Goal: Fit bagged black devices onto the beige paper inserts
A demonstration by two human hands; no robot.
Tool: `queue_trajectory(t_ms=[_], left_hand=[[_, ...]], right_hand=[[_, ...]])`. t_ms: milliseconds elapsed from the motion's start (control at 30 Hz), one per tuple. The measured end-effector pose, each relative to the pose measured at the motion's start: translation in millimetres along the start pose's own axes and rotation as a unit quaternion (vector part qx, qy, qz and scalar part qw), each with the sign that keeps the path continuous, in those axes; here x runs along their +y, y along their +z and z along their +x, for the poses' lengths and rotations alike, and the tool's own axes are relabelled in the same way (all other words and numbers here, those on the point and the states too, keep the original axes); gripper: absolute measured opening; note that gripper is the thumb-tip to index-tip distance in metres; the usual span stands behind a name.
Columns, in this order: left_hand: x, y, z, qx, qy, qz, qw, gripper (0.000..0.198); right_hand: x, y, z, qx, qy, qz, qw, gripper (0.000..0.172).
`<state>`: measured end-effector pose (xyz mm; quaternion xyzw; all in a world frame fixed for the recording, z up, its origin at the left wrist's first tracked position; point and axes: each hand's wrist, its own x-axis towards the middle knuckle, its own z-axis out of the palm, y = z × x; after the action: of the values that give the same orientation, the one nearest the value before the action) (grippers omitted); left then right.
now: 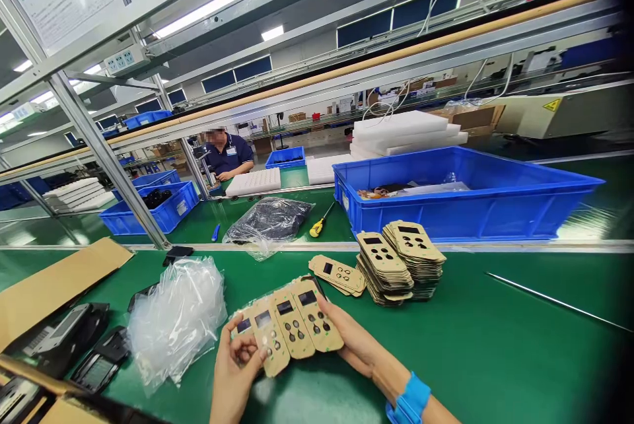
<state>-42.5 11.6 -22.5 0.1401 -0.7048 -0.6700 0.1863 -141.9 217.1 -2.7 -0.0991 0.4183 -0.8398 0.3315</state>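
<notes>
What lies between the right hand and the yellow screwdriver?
The head view shows a small pile of tan panels, then a metal strip, between the right hand and screwdriver.

Tan panels (296,326): four visible; flat, elongated, corners rounded, small green marks on faces.
Windows (285,307): one dark rectangle per panel, toward far end.
Round holes (290,328): dark, grouped nearer than windows.
Fan: overlapping left to right, leftmost panel partly covered.
Place: near, centre.
</notes>
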Motion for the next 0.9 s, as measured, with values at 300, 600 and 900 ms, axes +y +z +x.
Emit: queue_trajectory(t_ms=[300,600,900], left_hand=[[20.8,8.3,-10.1,-0.065,-0.197,-0.34,0.917,0.04],[51.1,-32.3,-8.8,-0.038,-0.131,-0.32,0.938,0.063],[59.2,31.8,-16.0,-0.141,-0.195,-0.327,0.914,0.041]], right_hand=[[-1.4,-1.8,-2.3,-0.033,-0.034,0.034,0.998,0.062],[-7.6,-9.7,5.2,0.113,-0.11,-0.05,0.986,0.056],[19.7,14.3,-4.4,-0.011,-0.104,-0.104,0.989,0.056]])
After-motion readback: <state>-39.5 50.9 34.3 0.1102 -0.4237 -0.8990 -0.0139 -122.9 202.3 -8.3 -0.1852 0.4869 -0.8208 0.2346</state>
